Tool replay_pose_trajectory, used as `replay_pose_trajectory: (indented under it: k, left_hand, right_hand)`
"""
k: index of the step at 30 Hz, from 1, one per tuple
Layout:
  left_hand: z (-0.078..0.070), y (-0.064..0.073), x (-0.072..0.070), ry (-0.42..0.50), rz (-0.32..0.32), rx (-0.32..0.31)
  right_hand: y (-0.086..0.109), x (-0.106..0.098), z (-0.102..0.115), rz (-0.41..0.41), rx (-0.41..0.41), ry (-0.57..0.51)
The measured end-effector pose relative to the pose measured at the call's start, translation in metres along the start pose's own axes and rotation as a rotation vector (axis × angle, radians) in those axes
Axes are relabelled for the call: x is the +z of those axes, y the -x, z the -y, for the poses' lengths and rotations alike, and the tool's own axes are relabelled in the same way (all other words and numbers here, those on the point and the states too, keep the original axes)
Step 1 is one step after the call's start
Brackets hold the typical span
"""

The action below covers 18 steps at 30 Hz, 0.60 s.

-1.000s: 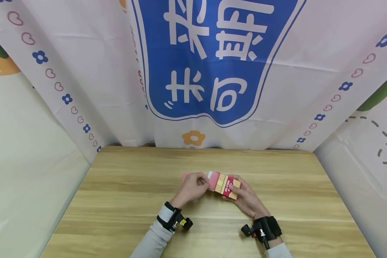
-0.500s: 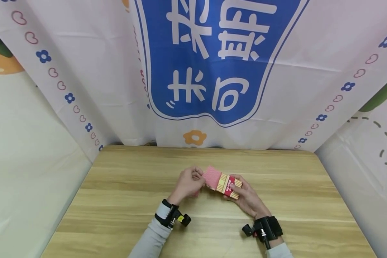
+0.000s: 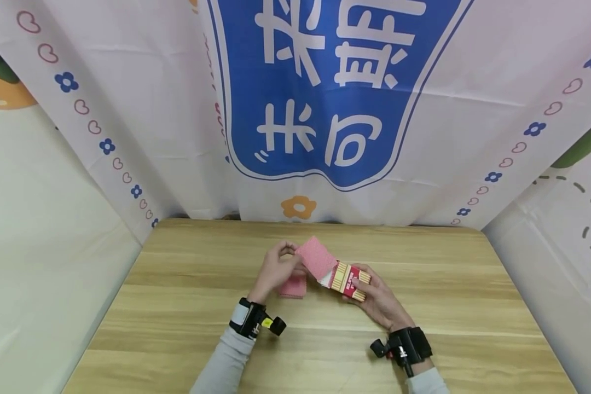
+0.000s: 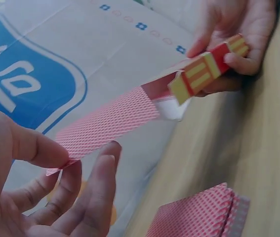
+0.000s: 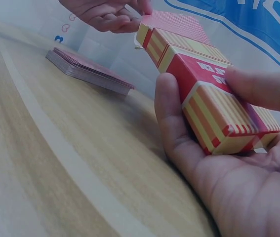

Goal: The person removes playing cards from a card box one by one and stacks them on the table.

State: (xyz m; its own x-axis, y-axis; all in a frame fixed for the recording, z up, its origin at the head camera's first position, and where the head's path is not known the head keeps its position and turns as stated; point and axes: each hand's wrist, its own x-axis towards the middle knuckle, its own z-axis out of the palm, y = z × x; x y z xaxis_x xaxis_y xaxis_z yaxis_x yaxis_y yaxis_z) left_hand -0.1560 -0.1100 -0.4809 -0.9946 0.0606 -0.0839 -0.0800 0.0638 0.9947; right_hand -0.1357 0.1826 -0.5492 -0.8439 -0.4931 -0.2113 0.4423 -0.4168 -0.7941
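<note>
My left hand [image 3: 274,269] pinches a red-patterned playing card [image 3: 316,257] by its corner, between thumb and fingers. The card's far end overlaps the mouth of a striped red-and-yellow card box [image 5: 211,98], whose white flap [image 4: 170,107] stands out at the open end. Thumb on top and fingers around the sides, my right hand [image 3: 381,303] holds that box tilted above the table. A stack of playing cards [image 3: 293,288] with the same red backs lies on the wood, just below the left hand's fingers.
The wooden table [image 3: 187,273] runs back to a white printed curtain [image 3: 192,180] with a blue emblem. Pale cloth panels hang along both sides. A camera on a black strap [image 3: 407,350] sits on each wrist.
My left hand has moved up from the stack, drawing the card partly out of the box to the upper left. More of the stack shows now. The right hand keeps its hold on the box.
</note>
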Motion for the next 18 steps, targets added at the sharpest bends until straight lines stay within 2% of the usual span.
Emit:
replay_pose_trajectory:
  k: [4, 7, 12, 15, 18]
  left_hand:
    - [-0.003, -0.002, -0.009, 0.009, -0.042, 0.018]
    - [-0.003, -0.004, -0.016, -0.043, -0.094, 0.037]
    - [0.0, -0.007, -0.028, -0.12, -0.152, 0.019]
    - [0.003, -0.009, -0.033, -0.192, -0.162, 0.008]
    - [0.009, -0.01, -0.036, -0.326, -0.151, 0.015]
  right_hand:
    - [0.0, -0.001, 0.001, 0.017, 0.002, -0.018]
    - [0.0, -0.001, 0.001, 0.027, 0.004, -0.028]
    - [0.0, -0.001, 0.002, 0.018, 0.014, -0.034]
    - [0.0, -0.001, 0.002, 0.01, 0.014, -0.032]
    - [0.0, -0.001, 0.002, 0.006, 0.014, -0.035]
